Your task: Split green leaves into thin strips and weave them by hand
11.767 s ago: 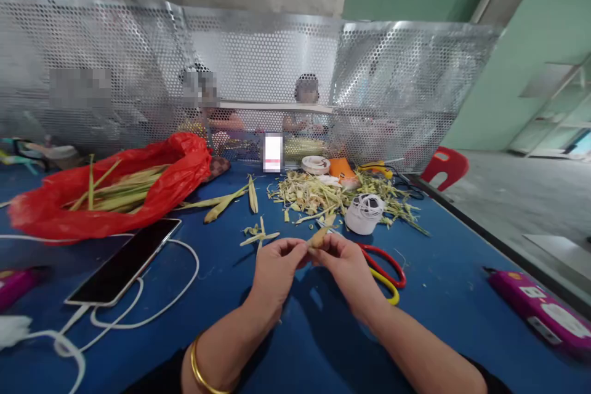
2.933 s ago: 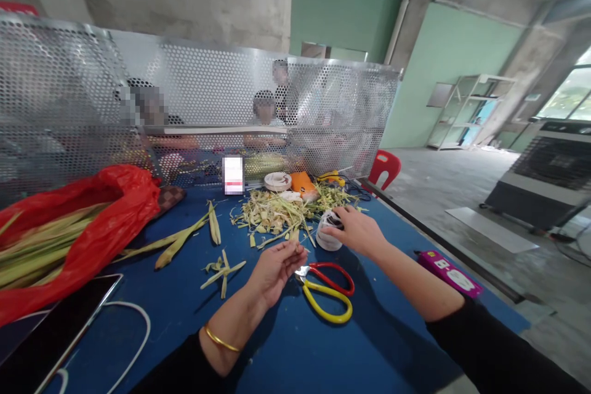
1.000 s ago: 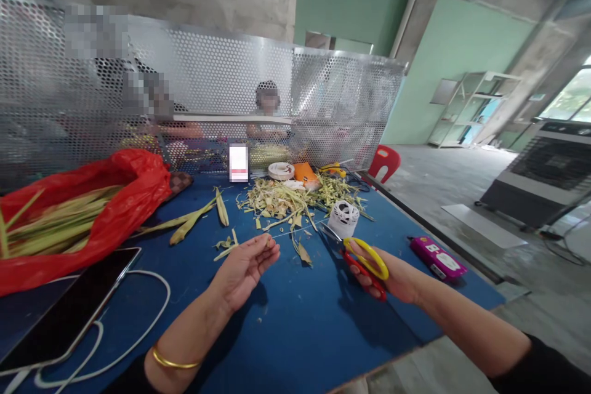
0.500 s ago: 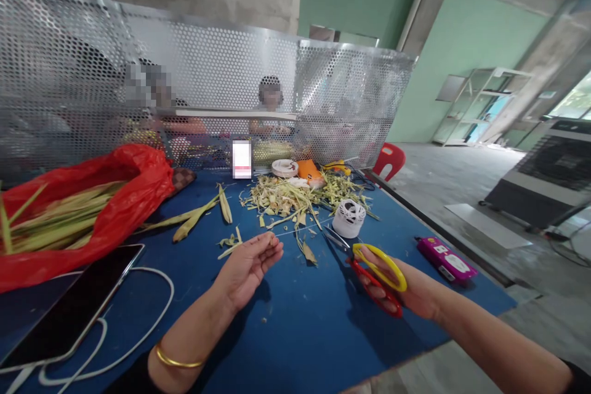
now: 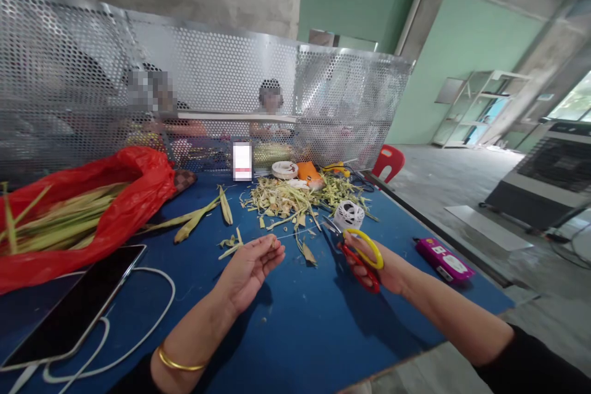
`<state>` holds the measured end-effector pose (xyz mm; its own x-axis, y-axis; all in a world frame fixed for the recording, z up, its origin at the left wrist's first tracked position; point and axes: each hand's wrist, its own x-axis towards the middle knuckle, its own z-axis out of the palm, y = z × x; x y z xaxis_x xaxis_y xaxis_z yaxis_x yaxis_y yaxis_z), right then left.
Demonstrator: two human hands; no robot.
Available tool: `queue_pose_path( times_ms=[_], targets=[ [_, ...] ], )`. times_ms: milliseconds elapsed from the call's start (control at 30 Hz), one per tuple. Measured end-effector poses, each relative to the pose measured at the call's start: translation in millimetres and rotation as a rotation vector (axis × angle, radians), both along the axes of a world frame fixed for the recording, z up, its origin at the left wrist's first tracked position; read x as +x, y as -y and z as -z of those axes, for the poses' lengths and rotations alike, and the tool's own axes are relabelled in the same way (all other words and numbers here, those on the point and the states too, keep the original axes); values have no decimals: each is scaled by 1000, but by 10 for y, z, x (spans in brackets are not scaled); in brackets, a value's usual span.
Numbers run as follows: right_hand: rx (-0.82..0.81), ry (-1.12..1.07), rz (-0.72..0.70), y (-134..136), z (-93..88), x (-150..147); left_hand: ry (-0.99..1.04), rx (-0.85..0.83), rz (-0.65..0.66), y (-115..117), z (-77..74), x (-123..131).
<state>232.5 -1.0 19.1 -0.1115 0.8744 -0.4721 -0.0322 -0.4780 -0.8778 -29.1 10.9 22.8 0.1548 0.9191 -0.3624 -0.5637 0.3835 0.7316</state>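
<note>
My left hand (image 5: 253, 268) pinches one end of a thin white thread (image 5: 298, 233), which stretches taut toward a white spool (image 5: 349, 215) on the blue table. In my right hand (image 5: 388, 268) is a pair of scissors (image 5: 367, 252) with one yellow and one red handle loop. Their blades point away from me, parted near the thread just left of the spool. Whether the blades touch the thread I cannot tell. Beyond the thread lies a heap of pale green husk scraps (image 5: 281, 200), with a dry leaf piece (image 5: 308, 252) closer to me.
A red plastic bag (image 5: 152, 175) of long leaves and a tablet (image 5: 74, 305) with a white cable (image 5: 170, 301) take up the left side. A purple box (image 5: 443, 258) lies at right. Behind stand a phone (image 5: 242, 161) and a perforated metal screen (image 5: 221, 68), people beyond it.
My right hand has moved left and slightly away from me with the scissors, bringing the blades closer to the thread. My left hand has stayed nearly still.
</note>
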Motion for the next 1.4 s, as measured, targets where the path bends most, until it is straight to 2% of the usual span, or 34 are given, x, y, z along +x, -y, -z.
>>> queue_pose_path(
  times_ms=[200,300,400,500,567,600,667,733,767,867,933,1033,1133,1200,1267,1333,1400],
  targets=[
    [63,184,1,-15,77,25,-46,3,51,6,-37,-26],
    [213,570,-74,43,98,82,-130,23,161,56,-79,-83],
    [449,1172,-237,140,76,71,-228,56,311,143,-115,-153],
    [524,1511,-347,216,-19,-87,-293,74,416,231,-148,-194],
    [591,1482,-358,214,-104,-283,-315,88,464,272,-173,-204],
    [674,1428,-396,192,-140,-402,-317,98,487,285,-186,-209],
    [1016,1019,-508,111,-178,-652,-308,126,526,297,-207,-231],
    [1137,674,-595,3,-159,-873,-310,145,524,295,-214,-281],
    [1130,552,-626,-49,-131,-958,-318,144,509,291,-209,-319],
    [950,366,-716,-157,-7,-1076,-364,117,439,281,-155,-467],
    [862,380,-767,-187,71,-1062,-402,97,399,279,-97,-565],
    [786,661,-785,-226,136,-987,-462,71,363,274,-32,-662],
    [800,925,-665,-293,124,-917,-524,73,282,257,-31,-710],
    [828,1027,-588,-335,73,-894,-524,95,174,242,-54,-732],
    [899,1116,-557,-354,-7,-910,-482,117,36,228,-75,-752],
    [1052,1168,-488,-347,-100,-985,-424,114,-91,215,-83,-762],
    [1229,1131,-315,-320,-176,-1127,-372,103,-169,207,-76,-753]
  ],
)
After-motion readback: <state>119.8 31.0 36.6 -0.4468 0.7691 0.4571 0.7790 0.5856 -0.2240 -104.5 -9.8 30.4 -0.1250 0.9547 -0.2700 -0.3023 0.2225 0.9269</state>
